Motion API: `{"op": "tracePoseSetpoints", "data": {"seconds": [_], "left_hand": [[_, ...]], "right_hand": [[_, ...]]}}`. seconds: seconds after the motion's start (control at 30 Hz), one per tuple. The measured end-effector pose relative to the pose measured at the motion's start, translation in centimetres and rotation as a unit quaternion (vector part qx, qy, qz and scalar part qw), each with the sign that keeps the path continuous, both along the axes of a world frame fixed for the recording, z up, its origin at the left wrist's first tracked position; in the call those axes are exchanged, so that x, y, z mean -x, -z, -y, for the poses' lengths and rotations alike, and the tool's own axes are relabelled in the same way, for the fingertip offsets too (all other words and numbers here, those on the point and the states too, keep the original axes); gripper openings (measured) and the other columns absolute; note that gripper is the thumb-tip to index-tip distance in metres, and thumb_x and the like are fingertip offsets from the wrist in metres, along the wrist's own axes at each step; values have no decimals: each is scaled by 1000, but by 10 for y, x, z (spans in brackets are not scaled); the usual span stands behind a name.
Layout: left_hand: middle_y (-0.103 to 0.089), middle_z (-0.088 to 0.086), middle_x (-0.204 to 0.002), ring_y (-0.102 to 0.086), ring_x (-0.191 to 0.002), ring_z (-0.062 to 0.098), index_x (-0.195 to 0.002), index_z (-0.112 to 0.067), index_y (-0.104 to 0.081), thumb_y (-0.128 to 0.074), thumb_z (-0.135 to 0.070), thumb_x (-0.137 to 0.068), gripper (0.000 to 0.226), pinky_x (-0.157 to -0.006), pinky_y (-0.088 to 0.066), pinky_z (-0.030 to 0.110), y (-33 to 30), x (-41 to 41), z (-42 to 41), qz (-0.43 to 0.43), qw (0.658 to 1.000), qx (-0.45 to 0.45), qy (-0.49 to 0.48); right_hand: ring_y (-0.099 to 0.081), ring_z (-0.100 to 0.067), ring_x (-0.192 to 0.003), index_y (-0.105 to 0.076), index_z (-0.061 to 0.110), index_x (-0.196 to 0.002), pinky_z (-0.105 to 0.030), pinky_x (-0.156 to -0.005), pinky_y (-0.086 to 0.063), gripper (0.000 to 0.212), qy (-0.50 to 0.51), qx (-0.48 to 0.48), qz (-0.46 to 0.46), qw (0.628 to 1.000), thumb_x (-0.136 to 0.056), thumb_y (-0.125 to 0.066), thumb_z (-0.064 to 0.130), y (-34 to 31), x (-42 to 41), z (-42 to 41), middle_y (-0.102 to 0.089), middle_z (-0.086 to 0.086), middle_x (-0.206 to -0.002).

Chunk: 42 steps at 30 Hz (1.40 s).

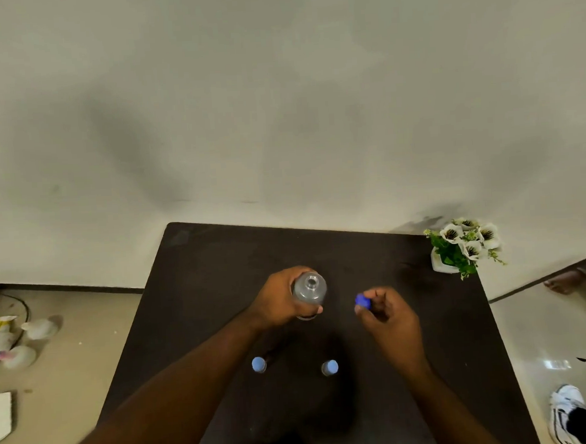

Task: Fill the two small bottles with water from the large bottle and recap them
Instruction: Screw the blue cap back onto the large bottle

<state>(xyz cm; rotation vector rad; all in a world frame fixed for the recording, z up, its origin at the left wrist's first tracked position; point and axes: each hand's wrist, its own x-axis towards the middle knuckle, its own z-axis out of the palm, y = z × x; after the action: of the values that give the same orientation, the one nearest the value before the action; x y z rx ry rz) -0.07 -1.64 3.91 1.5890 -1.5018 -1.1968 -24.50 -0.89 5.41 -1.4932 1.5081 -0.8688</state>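
The large clear bottle (309, 289) stands upright on the dark table (203, 289) with its mouth open. My left hand (279, 300) is wrapped around its side. My right hand (388, 313) is a little to the right of it and pinches its blue cap (362, 301) between the fingertips. Nearer to me stand the two small bottles, one on the left (259, 364) and one on the right (329, 368), both upright with light blue caps on.
A white pot of white flowers (464, 245) sits at the table's far right corner. Crumpled cups and paper (14, 342) lie on the floor to the left. A white shoe (565, 411) and a bare foot (564, 280) are on the floor at right.
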Motion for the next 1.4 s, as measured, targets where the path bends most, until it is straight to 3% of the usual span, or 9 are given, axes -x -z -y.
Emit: {"op": "tracePoseSetpoints", "data": {"seconds": [0.23,0.43,0.63,0.8,0.93,1.1,1.17,1.3,1.4], "left_hand": [[-75,-7,-104,-73,-95,9,-111,-29,-69,-95,-26,-60,57,-83,-60,24,-80,-6,3,20,995,85,-37],[-71,-8,-102,-71,-93,14,-114,-28,-64,-90,-40,-57,63,-81,-63,33,-153,-5,-4,28,986,148,-64],[-70,-8,-104,-69,-97,15,-114,-27,-64,-86,-47,-57,64,-86,-61,32,-211,-5,-16,31,981,176,-79],[-71,-7,-99,-69,-90,12,-111,-25,-65,-90,-30,-70,49,-75,-55,19,-248,0,-23,36,976,198,-80],[-72,-7,-104,-71,-94,15,-117,-26,-64,-89,-33,-71,52,-84,-60,29,-273,10,-23,24,973,210,-92],[-70,-5,-118,-70,-105,20,-128,-25,-60,-87,-34,-73,61,-91,-59,36,-301,15,-22,4,970,220,-102],[-71,-5,-117,-71,-103,20,-126,-26,-61,-87,-33,-73,60,-90,-60,36,-311,17,-23,3,968,231,-95],[-69,-5,-120,-70,-103,20,-133,-26,-57,-85,-33,-76,64,-86,-58,34,-327,27,-25,2,966,241,-92],[-70,-4,-121,-71,-104,21,-132,-27,-58,-85,-34,-76,63,-90,-61,39,-332,32,-25,-14,967,238,-86]], "right_hand": [[-73,-15,-95,-69,20,-97,-31,-86,-58,23,-90,112,106,984,-81,-82,9,-120,-53,33,-77,5,-99],[-71,-8,-97,-69,22,-98,-20,-84,-56,23,-210,160,62,962,-83,-79,9,-205,-75,38,-75,12,-101],[-68,-1,-102,-69,32,-111,-13,-84,-54,28,-271,228,-16,935,-89,-75,16,-263,-71,33,-72,17,-108],[-69,-5,-88,-70,29,-103,-17,-80,-56,25,-238,284,-72,926,-82,-82,28,-300,-71,28,-73,15,-97],[-66,-11,-76,-66,25,-90,-21,-69,-56,26,-185,325,-110,921,-77,-85,38,-326,-74,26,-71,11,-86],[-68,-3,-101,-70,24,-102,-22,-83,-57,21,-260,324,-41,909,-84,-80,24,-364,-61,22,-73,15,-105],[-70,-6,-95,-72,23,-96,-24,-80,-59,15,-262,325,-23,908,-84,-79,17,-372,-59,21,-75,11,-97],[-68,-8,-76,-68,24,-83,-18,-68,-55,20,-187,356,-29,915,-77,-86,31,-377,-62,19,-73,9,-82],[-69,-7,-81,-69,21,-83,-17,-70,-54,19,-191,355,-15,915,-80,-83,34,-385,-54,17,-74,8,-84]]}}
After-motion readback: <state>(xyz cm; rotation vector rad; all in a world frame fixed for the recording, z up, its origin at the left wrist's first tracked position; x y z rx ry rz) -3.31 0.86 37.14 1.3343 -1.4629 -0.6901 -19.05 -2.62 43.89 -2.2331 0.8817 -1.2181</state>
